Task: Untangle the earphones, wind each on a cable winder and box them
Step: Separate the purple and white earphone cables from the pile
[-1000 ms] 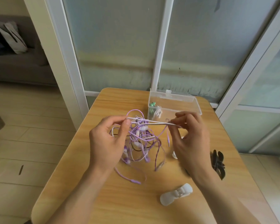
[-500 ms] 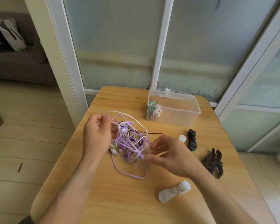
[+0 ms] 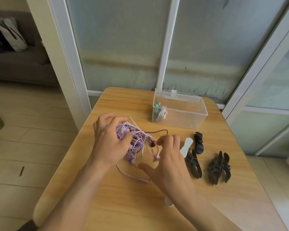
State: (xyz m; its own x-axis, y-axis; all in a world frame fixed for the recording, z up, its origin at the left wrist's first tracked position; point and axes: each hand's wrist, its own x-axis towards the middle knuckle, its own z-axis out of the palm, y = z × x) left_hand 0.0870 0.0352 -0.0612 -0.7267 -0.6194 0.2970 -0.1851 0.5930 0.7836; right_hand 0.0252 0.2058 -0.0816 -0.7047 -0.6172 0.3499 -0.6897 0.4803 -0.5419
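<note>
Since half a second ago, both hands have drawn closer together over the tangle and the right hand has lifted nearer the cords. At far left a grey sofa (image 3: 15,64) with a striped cushion sits beyond a white door frame, over pale floor tiles. On the wooden table (image 3: 107,205), the left hand (image 3: 109,140) curls its fingers around the tangled earphones (image 3: 137,140), a knot of purple, white and black cords lying left of centre. Just right of it, the right hand (image 3: 168,164) hovers with fingers spread and relaxed, holding nothing. Behind stands a clear plastic box (image 3: 187,114) with one wound earphone inside. Farther right lie a white cable winder (image 3: 187,145) and black cable winders (image 3: 218,167), before frosted glass panels.
</note>
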